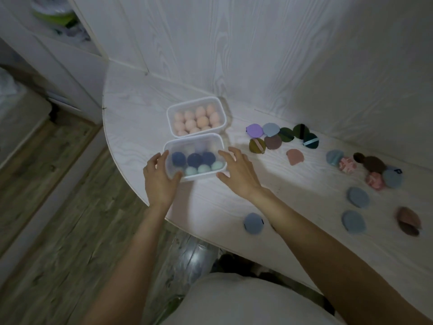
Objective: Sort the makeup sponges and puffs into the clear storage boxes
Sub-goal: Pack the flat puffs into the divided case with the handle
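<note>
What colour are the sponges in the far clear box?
Peach-pink, all of them; the sponges fill the far clear box, seen in the head view.

- Far clear box [221, 106]: peach-pink sponges [196, 118].
- Near clear box [168, 146]: navy sponges [194, 159], mint-green ones [203, 169].
- Table [131, 109]: white woodgrain.
- Loose puffs: purple [254, 130], grey-blue [357, 197], dark green [286, 134], brown [273, 142].

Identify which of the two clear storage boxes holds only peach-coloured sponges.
The far box, behind the one between the hands: every sponge in it is peach, while the near box holds dark blue and pale green ones.
</note>
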A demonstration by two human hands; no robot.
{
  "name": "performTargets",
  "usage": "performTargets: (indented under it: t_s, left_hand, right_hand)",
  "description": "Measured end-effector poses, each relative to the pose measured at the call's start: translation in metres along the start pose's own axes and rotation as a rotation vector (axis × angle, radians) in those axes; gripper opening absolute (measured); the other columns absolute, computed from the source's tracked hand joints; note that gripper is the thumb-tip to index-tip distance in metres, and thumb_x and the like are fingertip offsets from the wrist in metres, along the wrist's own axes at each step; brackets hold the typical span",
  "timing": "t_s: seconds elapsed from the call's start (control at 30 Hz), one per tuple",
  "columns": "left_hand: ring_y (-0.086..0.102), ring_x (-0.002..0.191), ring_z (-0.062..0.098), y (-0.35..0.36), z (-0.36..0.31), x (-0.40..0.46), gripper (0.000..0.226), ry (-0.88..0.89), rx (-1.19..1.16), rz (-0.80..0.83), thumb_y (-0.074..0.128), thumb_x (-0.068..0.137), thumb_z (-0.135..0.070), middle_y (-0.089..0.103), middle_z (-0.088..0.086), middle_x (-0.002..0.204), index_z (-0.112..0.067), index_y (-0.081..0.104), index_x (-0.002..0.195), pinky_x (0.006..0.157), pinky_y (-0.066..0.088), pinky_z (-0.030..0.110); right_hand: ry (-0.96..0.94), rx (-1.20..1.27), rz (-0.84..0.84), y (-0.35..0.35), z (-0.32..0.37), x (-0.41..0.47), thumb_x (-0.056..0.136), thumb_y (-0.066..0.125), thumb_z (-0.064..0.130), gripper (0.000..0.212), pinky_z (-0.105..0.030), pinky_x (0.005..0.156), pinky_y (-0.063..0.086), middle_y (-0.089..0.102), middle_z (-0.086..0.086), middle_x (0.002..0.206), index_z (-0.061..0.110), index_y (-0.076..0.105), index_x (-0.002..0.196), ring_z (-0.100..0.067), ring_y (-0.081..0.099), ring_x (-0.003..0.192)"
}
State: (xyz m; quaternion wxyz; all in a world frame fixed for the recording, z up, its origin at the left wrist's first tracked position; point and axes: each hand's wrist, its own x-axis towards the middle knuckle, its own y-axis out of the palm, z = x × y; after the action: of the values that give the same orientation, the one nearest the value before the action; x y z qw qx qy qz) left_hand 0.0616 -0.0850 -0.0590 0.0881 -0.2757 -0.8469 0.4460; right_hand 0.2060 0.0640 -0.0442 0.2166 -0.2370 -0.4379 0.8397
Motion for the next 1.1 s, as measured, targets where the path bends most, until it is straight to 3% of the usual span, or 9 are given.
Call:
performTargets:
  t_s: [0.1,0.17,0.3,0.47,0.6,0.7,0.87,0.97,1.1]
  left_hand:
    - [0.047,0.116,0.029,0.003,-0.025,-0.006,0.040,0.270,0.035,-0.046,0.062,0.085,-0.019,0.055,0.010,0.128,-0.015,0.054,0.124,0.096,0.039,0.036]
    - [0.055,0.103,0.025,0.011,-0.049,-0.014,0.033,0.427,-0.019,0.035,0.059,0.085,-0.021,0.064,0.007,0.113,-0.015,0.059,0.117,0.084,0.044,0.033]
    - [0.061,0.084,0.013,0.049,-0.114,-0.044,0.029,0.706,-0.114,0.373,0.053,0.090,-0.030,0.069,-0.005,0.093,-0.021,0.062,0.116,0.072,0.047,0.025]
    - [0.059,0.092,0.008,0.132,-0.197,-0.090,0.028,0.890,0.109,0.782,0.051,0.092,-0.037,0.066,-0.010,0.102,-0.031,0.057,0.118,0.075,0.044,0.021]
    - [0.059,0.100,0.015,0.186,-0.261,-0.134,0.031,0.895,0.250,1.042,0.050,0.091,-0.036,0.063,-0.007,0.113,-0.031,0.053,0.121,0.087,0.046,0.027]
    - [0.057,0.103,0.017,0.216,-0.292,-0.176,0.030,0.871,0.264,1.171,0.053,0.090,-0.033,0.062,-0.004,0.114,-0.027,0.056,0.120,0.088,0.042,0.026]
    - [0.061,0.093,0.018,0.254,-0.311,-0.235,0.029,0.667,0.099,1.329,0.058,0.089,-0.033,0.064,0.003,0.109,-0.024,0.057,0.117,0.069,0.046,0.026]
    - [0.061,0.091,0.016,0.261,-0.320,-0.267,0.035,0.541,-0.043,1.386,0.057,0.090,-0.033,0.061,0.002,0.104,-0.022,0.052,0.124,0.080,0.047,0.030]
    - [0.062,0.089,0.018,0.264,-0.319,-0.290,0.041,0.277,-0.217,1.347,0.058,0.090,-0.033,0.060,0.005,0.108,-0.017,0.047,0.126,0.083,0.050,0.035]
  right_hand:
    - [-0.006,0.064,-0.085,-0.019,-0.012,-0.022,0.091,0.057,0.025,0.044,-0.032,0.102,0.033,0.041,-0.008,0.138,0.018,0.046,0.133,-0.024,0.037,0.126]
    - [0.036,0.092,-0.115,-0.032,-0.024,-0.047,0.092,0.054,0.026,0.035,-0.029,0.092,0.040,0.053,-0.004,0.124,0.019,0.053,0.127,-0.019,0.048,0.114]
    - [0.223,0.125,-0.212,-0.051,-0.067,-0.122,0.091,0.055,0.028,0.023,-0.028,0.073,0.049,0.064,0.003,0.094,0.022,0.061,0.112,-0.011,0.058,0.084]
    - [0.531,0.144,-0.419,-0.055,-0.132,-0.236,0.091,0.058,0.024,0.019,-0.029,0.076,0.049,0.066,0.001,0.094,0.018,0.064,0.108,-0.014,0.061,0.086]
    - [0.819,0.046,-0.613,-0.059,-0.175,-0.314,0.088,0.061,0.019,0.026,-0.036,0.088,0.044,0.063,-0.009,0.111,0.013,0.063,0.113,-0.029,0.056,0.103]
    - [1.042,-0.085,-0.708,-0.065,-0.211,-0.369,0.084,0.065,0.022,0.042,-0.044,0.094,0.040,0.056,-0.016,0.123,0.010,0.057,0.123,-0.039,0.048,0.113]
    - [1.456,-0.056,-0.382,-0.059,-0.257,-0.417,0.082,0.061,0.050,0.086,-0.061,0.109,0.012,0.005,-0.009,0.157,0.027,0.011,0.148,-0.042,0.004,0.141]
    - [1.398,-0.014,-0.307,-0.051,-0.265,-0.426,0.084,0.062,0.030,0.088,-0.067,0.108,0.010,-0.005,-0.001,0.158,0.033,0.002,0.148,-0.044,-0.005,0.140]
    - [1.052,-0.053,-0.381,-0.037,-0.261,-0.443,0.066,0.058,0.004,0.091,-0.065,0.108,0.008,0.011,0.003,0.156,0.036,0.020,0.143,-0.036,-0.001,0.143]
